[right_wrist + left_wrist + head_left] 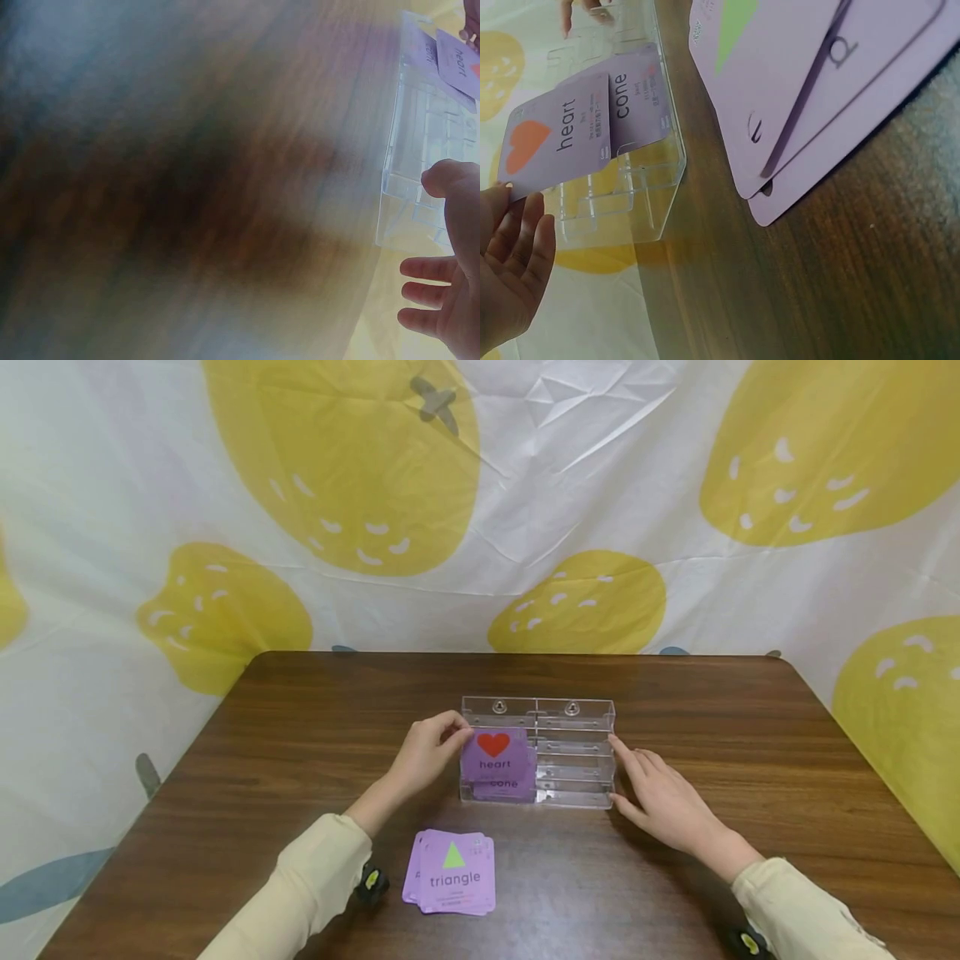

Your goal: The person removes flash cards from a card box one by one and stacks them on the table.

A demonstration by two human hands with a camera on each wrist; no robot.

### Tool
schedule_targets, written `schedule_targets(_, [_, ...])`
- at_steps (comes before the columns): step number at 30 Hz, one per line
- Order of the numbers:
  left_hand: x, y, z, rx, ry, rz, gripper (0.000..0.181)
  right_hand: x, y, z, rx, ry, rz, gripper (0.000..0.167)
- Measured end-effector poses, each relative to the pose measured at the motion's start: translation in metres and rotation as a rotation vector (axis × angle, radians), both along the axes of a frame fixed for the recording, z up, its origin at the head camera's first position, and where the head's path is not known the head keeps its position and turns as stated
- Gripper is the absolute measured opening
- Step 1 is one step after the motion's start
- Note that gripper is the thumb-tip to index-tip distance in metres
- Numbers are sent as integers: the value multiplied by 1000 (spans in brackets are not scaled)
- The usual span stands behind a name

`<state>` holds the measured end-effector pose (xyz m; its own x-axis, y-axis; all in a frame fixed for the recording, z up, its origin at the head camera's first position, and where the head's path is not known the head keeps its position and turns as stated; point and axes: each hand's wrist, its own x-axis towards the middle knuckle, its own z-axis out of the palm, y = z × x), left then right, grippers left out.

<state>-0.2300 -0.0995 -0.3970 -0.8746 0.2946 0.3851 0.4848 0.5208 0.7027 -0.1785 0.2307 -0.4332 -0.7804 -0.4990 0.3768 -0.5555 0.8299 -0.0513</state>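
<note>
Between the thumb and fingers of my left hand (420,756) is a corner of the purple heart card (493,767). This card leans in the left column of a clear tiered card holder (576,799). Just in front of it stands a purple cone card (639,112), its upper part covered by the heart card. My right hand (666,797) rests its fingertips and thumb against the holder's right side. A stack of purple cards, with the triangle card (455,889) on top, lies on the table nearer to me.
The dark wooden table (225,843) carries the holder near its middle. Behind its far edge hangs a white cloth (420,610) printed with yellow lemons. The right column of the holder shows bare clear tiers.
</note>
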Motion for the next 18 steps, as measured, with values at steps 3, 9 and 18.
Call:
schedule_targets(3, [1,0,2,9,5,2,7,0,0,0,0,1,0,78])
schedule_targets(9, [1,0,7,48,-26,-7,7,0,0,1,1,6,4,78])
schedule_targets(18, [4,0,14,68,-33,-16,7,0,0,0,4,-1,-4,78])
